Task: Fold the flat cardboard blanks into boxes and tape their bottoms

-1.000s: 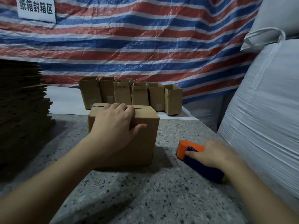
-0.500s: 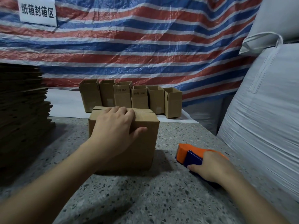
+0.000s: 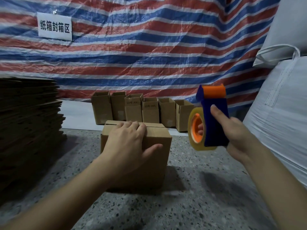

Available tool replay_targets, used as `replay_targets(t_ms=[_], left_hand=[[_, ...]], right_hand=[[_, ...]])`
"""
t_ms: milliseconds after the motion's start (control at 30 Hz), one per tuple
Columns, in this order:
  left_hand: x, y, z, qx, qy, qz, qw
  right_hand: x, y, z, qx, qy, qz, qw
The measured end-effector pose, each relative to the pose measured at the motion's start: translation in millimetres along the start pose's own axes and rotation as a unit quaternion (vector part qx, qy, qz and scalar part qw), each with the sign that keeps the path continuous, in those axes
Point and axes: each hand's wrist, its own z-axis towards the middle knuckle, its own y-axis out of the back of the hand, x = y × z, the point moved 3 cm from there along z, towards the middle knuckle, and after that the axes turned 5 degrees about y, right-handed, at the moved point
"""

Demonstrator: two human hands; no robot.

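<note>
Tape gun (image 3: pixel 214 123) lifted off table, R hand (image 3: pixel 235 138) gripping; L hand (image 3: pixel 127 145) flat on box (image 3: pixel 152 156), seam hidden.

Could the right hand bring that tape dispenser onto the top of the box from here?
Probably yes: the right hand holds the tape dispenser beside the box, nothing between, though the left hand covers part.

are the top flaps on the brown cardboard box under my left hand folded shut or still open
Folded shut. The left hand presses flat on the brown cardboard box, whose flaps lie level on top, a seam showing beside the fingers. No tape shows on it.
</note>
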Motion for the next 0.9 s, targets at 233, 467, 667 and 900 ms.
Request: replay_targets(t_ms=[233,467,667,900], left_hand=[[0.9,-0.8,1.1,-0.019,0.002,-0.110,0.994],[4.9,4.2,0.4,-0.024,0.010,-0.205,0.978],[5.5,1.4,0.5,-0.029,0.017,-0.184,0.982],[9.2,3.2,3.8,-0.009,0.060,-0.177,0.982]], right_hand=[[33.7,-41.5,19.6,0.105,-0.009,0.244,0.964],[24.9,-82.6,19.3,0.188,-0.055,0.302,0.933],[21.5,-85.9,17.5,0.211,-0.072,0.308,0.925],[46.2,-93.4,34.0,0.202,-0.039,0.186,0.961]])
